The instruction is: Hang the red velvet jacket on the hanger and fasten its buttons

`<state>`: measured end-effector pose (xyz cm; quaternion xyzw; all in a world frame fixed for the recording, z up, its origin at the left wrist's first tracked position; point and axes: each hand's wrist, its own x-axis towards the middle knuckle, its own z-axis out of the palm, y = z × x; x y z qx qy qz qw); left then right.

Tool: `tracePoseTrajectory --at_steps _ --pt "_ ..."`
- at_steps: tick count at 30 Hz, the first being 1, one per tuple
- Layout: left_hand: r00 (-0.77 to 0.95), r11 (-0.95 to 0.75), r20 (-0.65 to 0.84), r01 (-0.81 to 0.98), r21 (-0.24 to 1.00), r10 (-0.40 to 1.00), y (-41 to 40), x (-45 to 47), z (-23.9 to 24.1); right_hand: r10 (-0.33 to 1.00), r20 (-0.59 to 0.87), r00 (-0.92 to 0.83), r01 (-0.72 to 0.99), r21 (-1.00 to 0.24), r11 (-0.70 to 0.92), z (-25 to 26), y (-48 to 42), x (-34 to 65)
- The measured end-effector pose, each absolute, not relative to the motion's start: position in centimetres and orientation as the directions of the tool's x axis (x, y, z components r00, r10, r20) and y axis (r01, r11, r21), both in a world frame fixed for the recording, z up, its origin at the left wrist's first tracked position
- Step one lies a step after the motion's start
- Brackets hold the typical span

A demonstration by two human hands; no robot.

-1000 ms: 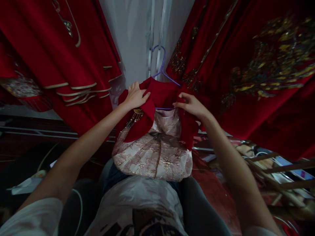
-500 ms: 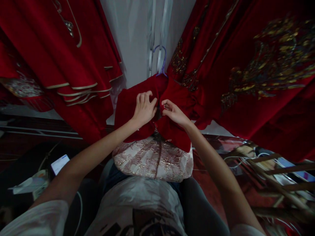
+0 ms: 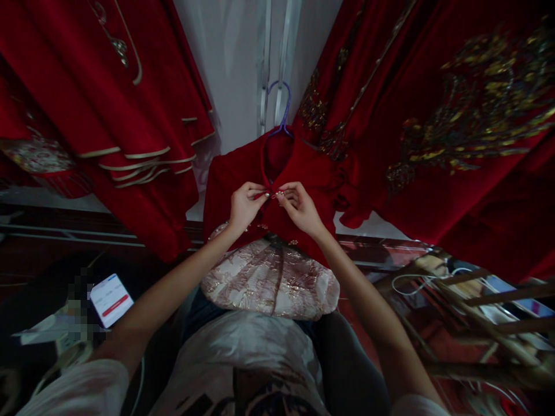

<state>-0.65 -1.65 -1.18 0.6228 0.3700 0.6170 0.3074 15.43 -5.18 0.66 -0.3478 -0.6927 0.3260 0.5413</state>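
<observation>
A red jacket (image 3: 225, 164) hangs in front of me on a purple hanger (image 3: 287, 107), its front edges meeting below the open neckline. My left hand (image 3: 248, 203) pinches the left front edge between thumb and fingers. Close beside it, my right hand (image 3: 300, 207) pinches a small light-coloured frog fastener (image 3: 274, 196) at the right front edge. The fingertips almost touch; how the fastener's parts meet is too small to tell. More fasteners (image 3: 293, 242) run lower down the front. Below the jacket, a shiny pink-and-white brocade cloth (image 3: 269, 283) spreads out over my lap.
Red garments with pale trim (image 3: 151, 115) hang on the left. A red garment with gold sequins (image 3: 477, 127) hangs on the right. A lit phone (image 3: 111, 300) lies at lower left. Wooden bars (image 3: 498, 332), with cables among them, stand at lower right.
Both hands have come together at the neckline's lower end and now pinch the front edges. The left hand has gone from loosely curled to pinching. More of the phone's screen shows.
</observation>
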Motion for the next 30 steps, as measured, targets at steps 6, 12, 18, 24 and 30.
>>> tracePoseTrajectory --at_steps 6,12,18,24,30 --pt "0.058 -0.639 0.639 0.159 0.752 0.767 -2.5 -1.0 -0.9 0.795 0.580 -0.178 0.220 -0.764 0.607 0.8 -5.3 15.5" --pt "0.240 -0.727 0.710 0.435 0.531 0.662 -3.2 -1.7 0.2 0.744 0.653 -0.143 0.293 -0.690 0.662 1.3 -5.4 15.1" --pt "0.411 -0.791 0.706 0.496 0.358 0.577 -3.5 -2.2 1.6 0.739 0.664 -0.114 0.329 -0.677 0.659 1.6 -5.4 14.9" --pt "0.446 -0.796 0.686 0.499 0.342 0.574 -3.5 -2.0 2.8 0.772 0.628 -0.096 0.250 -0.736 0.629 1.5 -5.5 15.3" --pt "0.489 -0.810 0.674 0.504 0.299 0.553 -3.3 -1.9 3.1 0.805 0.584 -0.108 0.137 -0.793 0.593 1.8 -5.3 15.9"
